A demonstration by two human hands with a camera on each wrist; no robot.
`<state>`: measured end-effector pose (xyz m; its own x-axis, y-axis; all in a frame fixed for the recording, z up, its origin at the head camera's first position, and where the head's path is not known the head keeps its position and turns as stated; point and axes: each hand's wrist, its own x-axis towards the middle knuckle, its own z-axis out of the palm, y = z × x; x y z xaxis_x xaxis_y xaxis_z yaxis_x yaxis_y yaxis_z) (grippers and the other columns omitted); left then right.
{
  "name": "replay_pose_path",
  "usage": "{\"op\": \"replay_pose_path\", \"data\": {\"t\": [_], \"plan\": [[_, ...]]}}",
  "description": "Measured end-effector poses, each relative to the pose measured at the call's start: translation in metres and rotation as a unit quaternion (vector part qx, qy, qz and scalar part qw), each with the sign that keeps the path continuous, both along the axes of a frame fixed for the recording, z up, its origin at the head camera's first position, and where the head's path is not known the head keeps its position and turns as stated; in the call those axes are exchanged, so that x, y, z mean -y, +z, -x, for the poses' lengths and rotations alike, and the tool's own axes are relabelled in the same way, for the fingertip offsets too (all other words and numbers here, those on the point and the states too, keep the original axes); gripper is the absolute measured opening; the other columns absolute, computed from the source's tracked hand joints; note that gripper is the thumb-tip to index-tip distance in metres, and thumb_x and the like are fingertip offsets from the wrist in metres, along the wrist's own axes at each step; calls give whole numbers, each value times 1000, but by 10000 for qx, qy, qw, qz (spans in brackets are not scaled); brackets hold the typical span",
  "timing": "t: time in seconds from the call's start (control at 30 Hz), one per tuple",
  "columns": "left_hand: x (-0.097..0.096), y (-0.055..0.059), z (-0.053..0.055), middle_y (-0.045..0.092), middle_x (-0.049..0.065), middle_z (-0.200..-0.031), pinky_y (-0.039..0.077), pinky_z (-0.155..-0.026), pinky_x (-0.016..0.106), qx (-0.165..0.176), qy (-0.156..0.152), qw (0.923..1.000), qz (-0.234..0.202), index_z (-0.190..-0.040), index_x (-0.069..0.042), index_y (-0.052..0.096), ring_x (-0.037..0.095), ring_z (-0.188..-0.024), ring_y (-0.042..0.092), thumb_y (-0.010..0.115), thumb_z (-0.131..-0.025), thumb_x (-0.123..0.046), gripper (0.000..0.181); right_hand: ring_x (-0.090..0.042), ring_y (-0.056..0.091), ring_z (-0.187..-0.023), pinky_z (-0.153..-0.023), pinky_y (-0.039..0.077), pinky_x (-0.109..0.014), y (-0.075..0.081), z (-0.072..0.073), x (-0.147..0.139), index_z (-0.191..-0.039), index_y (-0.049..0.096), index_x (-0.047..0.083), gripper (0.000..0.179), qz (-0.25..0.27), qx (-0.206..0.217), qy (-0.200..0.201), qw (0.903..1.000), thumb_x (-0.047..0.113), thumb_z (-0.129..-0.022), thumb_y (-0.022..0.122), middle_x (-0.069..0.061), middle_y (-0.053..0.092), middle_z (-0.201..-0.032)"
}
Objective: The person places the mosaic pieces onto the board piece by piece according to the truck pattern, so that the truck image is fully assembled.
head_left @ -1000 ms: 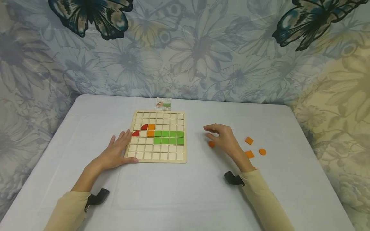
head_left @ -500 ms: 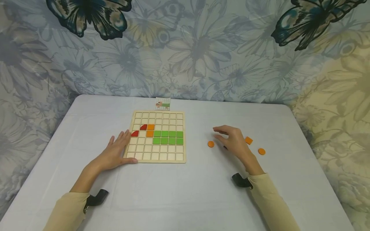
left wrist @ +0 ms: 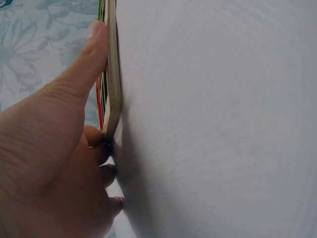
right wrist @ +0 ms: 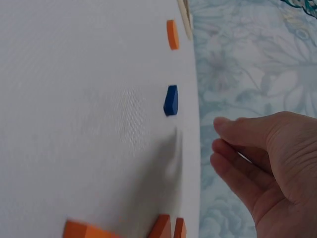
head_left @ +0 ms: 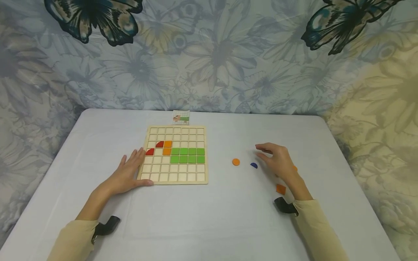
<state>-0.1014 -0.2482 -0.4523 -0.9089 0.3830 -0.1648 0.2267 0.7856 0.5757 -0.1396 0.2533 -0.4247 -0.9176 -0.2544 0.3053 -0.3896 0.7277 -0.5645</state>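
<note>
My left hand (head_left: 122, 178) rests at the near left corner of a wooden grid board (head_left: 183, 182). Its fingers lie spread along the left side and the thumb along the front edge. Set into the board are green squares (head_left: 184, 159), orange squares (head_left: 167, 151) and red quarter-circle pieces (head_left: 159, 144). My right hand (head_left: 277, 159) hovers over the table to the right, fingers loosely bent, with nothing visible between thumb and fingertips. Nearest its fingertips lies a blue half-round piece (right wrist: 171, 100). An orange disc (head_left: 236, 162) sits between that piece and the board.
A small pattern card (head_left: 181, 117) lies behind the board. An orange square piece (head_left: 281, 189) is on the white table (head_left: 212, 224) below the right hand. More orange pieces (right wrist: 160, 227) show in the right wrist view, partly hidden by the arm in the head view.
My right hand has moved right, away from the board, uncovering the orange disc and the blue piece. The left hand stays on the board. The head view has shifted slightly.
</note>
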Motion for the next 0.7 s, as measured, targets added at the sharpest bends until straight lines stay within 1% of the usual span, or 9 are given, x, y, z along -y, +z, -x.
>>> {"op": "replay_pose_path", "data": {"t": [0.23, 0.37, 0.5, 0.6, 0.7], "plan": [[-1, -1, 0, 4, 23, -162, -10, -117, 55, 7, -6, 10000, -40, -155, 3, 9, 40, -149, -1, 75, -77, -58, 120, -34, 70, -93, -78, 56, -46, -3, -4, -21, -106, 72, -4, 28, -126, -71, -150, 9998, -7, -79, 76, -16, 73, -102], [-1, -1, 1, 3, 23, -162, -10, -117, 56, -3, -24, 10000, -38, -155, 4, 9, 40, -149, -2, 76, -77, -58, 120, -35, 68, -96, -84, 52, -48, -1, -10, -33, -109, 71, -4, 29, -282, 110, -252, 9992, -7, -80, 75, -18, 72, -104], [-1, 0, 1, 3, 22, -162, -10, -116, 56, -1, -24, 10000, -32, -155, 3, 9, 40, -149, -2, 76, -76, -57, 120, -37, 67, -98, -84, 52, -52, -1, -14, -44, -111, 70, -4, 30, -422, 312, -389, 9979, -6, -81, 74, -19, 72, -103], [0, 0, 1, 3, 22, -162, -10, -116, 56, 3, -9, 10000, -37, -155, 3, 9, 40, -149, -2, 76, -76, -57, 120, -38, 68, -97, -81, 53, -50, -3, -15, -50, -111, 70, -4, 31, -429, 298, -435, 9977, -6, -80, 75, -18, 72, -100], [0, -1, 1, 3, 22, -162, -11, -116, 56, 15, 8, 10000, -24, -155, 3, 9, 40, -149, -3, 76, -76, -56, 120, -39, 68, -96, -81, 53, -48, -4, -16, -54, -112, 69, -6, 33, -387, 270, -412, 9980, -6, -79, 76, -19, 72, -101]]}}
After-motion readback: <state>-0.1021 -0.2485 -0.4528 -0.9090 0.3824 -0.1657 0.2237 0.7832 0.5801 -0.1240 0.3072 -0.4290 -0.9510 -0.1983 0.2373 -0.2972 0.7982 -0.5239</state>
